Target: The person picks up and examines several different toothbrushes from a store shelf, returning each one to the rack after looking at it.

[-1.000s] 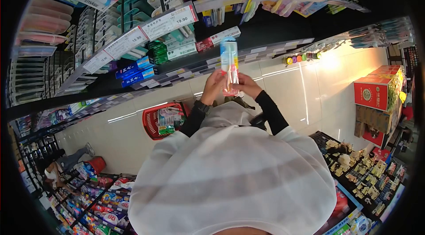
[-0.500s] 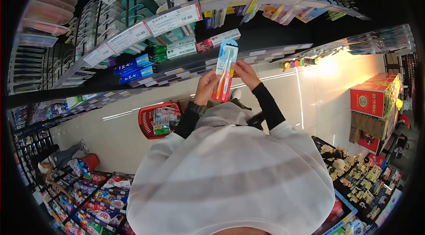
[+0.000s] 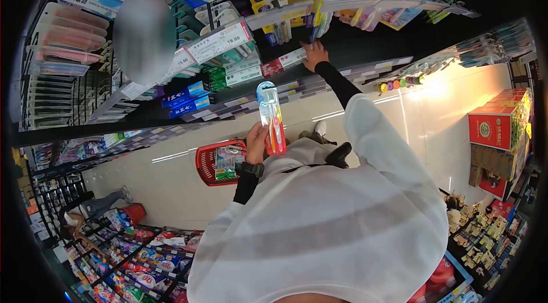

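Observation:
My left hand (image 3: pixel 256 142) grips the lower left edge of a toothbrush pack (image 3: pixel 270 110), a clear blister with a blue top, a red lower part and orange and pink brushes inside. The pack is held upright in front of my body. My right hand (image 3: pixel 315 56) reaches to the shelf with its fingers apart, right at the end of a red and white toothpaste box (image 3: pixel 285 62). Just above those fingers hangs a yellow and blue toothbrush pack (image 3: pixel 321 20).
Green and white boxes (image 3: pixel 235 73) and blue boxes (image 3: pixel 187 99) lie along the shelf. A red shopping basket (image 3: pixel 206 167) with packs inside stands on the floor at left. Red cartons (image 3: pixel 490 127) are stacked at right. Another person (image 3: pixel 77 217) crouches at far left.
My right hand has let go of the toothbrush pack and moved up to the shelf. My left hand has brought the pack lower and slightly left.

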The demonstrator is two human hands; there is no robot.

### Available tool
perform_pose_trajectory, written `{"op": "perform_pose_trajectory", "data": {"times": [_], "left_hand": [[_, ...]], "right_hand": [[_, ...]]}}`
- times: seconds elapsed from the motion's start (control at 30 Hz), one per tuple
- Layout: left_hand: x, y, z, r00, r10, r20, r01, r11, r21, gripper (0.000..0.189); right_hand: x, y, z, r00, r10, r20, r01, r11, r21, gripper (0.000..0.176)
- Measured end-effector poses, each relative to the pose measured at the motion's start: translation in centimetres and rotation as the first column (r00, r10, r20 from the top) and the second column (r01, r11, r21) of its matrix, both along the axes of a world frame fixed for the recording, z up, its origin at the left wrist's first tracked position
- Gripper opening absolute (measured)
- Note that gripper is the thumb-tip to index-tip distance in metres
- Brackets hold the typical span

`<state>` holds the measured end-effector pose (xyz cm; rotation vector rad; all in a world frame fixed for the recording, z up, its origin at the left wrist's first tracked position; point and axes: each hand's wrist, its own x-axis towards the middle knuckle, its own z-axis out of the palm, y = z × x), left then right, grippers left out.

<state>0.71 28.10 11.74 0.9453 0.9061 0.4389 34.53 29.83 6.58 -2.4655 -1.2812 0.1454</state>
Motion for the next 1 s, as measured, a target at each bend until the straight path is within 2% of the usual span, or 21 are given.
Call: {"op": "perform_pose_trajectory", "data": {"times": [0.07, 0.2, 0.3, 0.37, 0.4, 0.43, 0.47, 0.5, 0.53, 0.6, 0.63, 0.67, 0.7, 0.73, 0.8, 0.87, 0.93, 1.0], "left_hand": [[-0.4, -0.1, -0.2, 0.999, 0.037, 0.012, -0.037, 0.999, -0.037, 0.019], [-0.2, -0.7, 0.6, 0.995, 0.093, 0.039, -0.091, 0.995, -0.037, 0.020], [0.0, -0.4, 0.7, 0.998, 0.023, 0.054, -0.024, 0.999, 0.036, 0.021], [-0.3, -0.1, -0.3, 0.999, 0.022, 0.047, -0.024, 0.999, 0.034, 0.022], [-0.4, 0.0, -0.6, 0.999, -0.008, 0.041, 0.006, 0.999, 0.041, 0.023], [-0.1, 0.0, -0.2, 0.998, -0.001, 0.061, -0.002, 0.999, 0.044, 0.024], [0.2, 0.1, 0.3, 0.998, 0.006, 0.063, -0.009, 0.999, 0.041, 0.024], [0.5, 0.1, 0.8, 0.997, 0.007, 0.078, -0.008, 1.000, 0.021, 0.024], [0.7, 0.3, 1.2, 0.996, 0.007, 0.093, -0.007, 1.000, 0.001, 0.024], [0.9, 0.6, 1.4, 0.996, -0.021, 0.090, 0.020, 1.000, 0.012, 0.024], [0.8, 0.7, 1.3, 0.995, -0.053, 0.081, 0.051, 0.998, 0.028, 0.024], [0.7, 0.9, 0.9, 0.996, -0.039, 0.080, 0.037, 0.999, 0.017, 0.024], [0.4, 1.2, 0.5, 0.993, -0.097, 0.065, 0.096, 0.995, 0.014, 0.024], [0.1, 1.5, 0.2, 0.987, -0.155, 0.051, 0.155, 0.988, 0.009, 0.024], [0.1, 1.8, 0.1, 0.982, -0.167, 0.087, 0.168, 0.986, 0.000, 0.025], [0.8, 1.7, 1.1, 0.989, -0.017, 0.150, 0.009, 0.998, 0.058, 0.020], [-0.5, 2.1, 1.0, 0.986, -0.047, 0.158, 0.041, 0.998, 0.044, 0.022], [-2.0, 2.7, 1.2, 0.994, -0.067, 0.087, 0.069, 0.997, -0.024, 0.026]], "right_hand": [[0.3, 1.0, -1.6, 0.998, 0.057, -0.033, -0.062, 0.980, -0.190, 0.064], [-0.1, 0.7, -2.4, 0.987, 0.065, -0.147, -0.093, 0.977, -0.190, 0.063], [-0.5, -0.2, -2.4, 0.989, 0.069, -0.134, -0.099, 0.968, -0.233, 0.066], [-0.6, -0.6, -2.4, 0.972, 0.053, -0.229, -0.100, 0.975, -0.197, 0.065], [-1.3, -0.9, -1.9, 0.970, 0.068, -0.232, -0.117, 0.972, -0.205, 0.065], [-2.2, -1.5, -0.9, 0.999, 0.023, -0.039, -0.031, 0.980, -0.195, 0.065], [-3.1, -2.0, 0.0, 0.987, -0.030, 0.155, 0.056, 0.985, -0.165, 0.065], [-3.9, -2.5, 0.4, 0.997, -0.041, 0.062, 0.038, 0.998, 0.056, 0.058], [-4.8, -2.9, 0.2, 0.997, -0.037, 0.065, 0.034, 0.998, 0.051, 0.058], [-7.2, -3.7, -0.3, 0.950, 0.100, -0.295, 0.024, 0.922, 0.386, 0.046], [-9.0, -4.3, 1.0, 0.949, 0.108, -0.297, 0.012, 0.927, 0.375, 0.046], [-11.1, -4.8, 3.5, 0.570, 0.146, -0.809, 0.194, 0.933, 0.305, 0.040], [-12.8, -5.0, 4.7, -0.045, 0.148, -0.988, 0.300, 0.945, 0.128, 0.036], [-14.2, -5.1, 4.8, -0.138, 0.140, -0.980, 0.255, 0.962, 0.102, 0.032], [-15.9, -5.4, 6.5, 0.119, 0.218, -0.969, 0.062, 0.972, 0.226, 0.029], [-16.4, -5.2, 5.6, 0.141, 0.245, -0.959, 0.040, 0.967, 0.253, 0.027], [-16.8, -4.6, 6.2, 0.170, 0.273, -0.947, 0.022, 0.960, 0.281, 0.026], [-16.9, -4.1, 7.2, 0.125, 0.143, -0.982, 0.176, 0.971, 0.163, 0.026]]}}
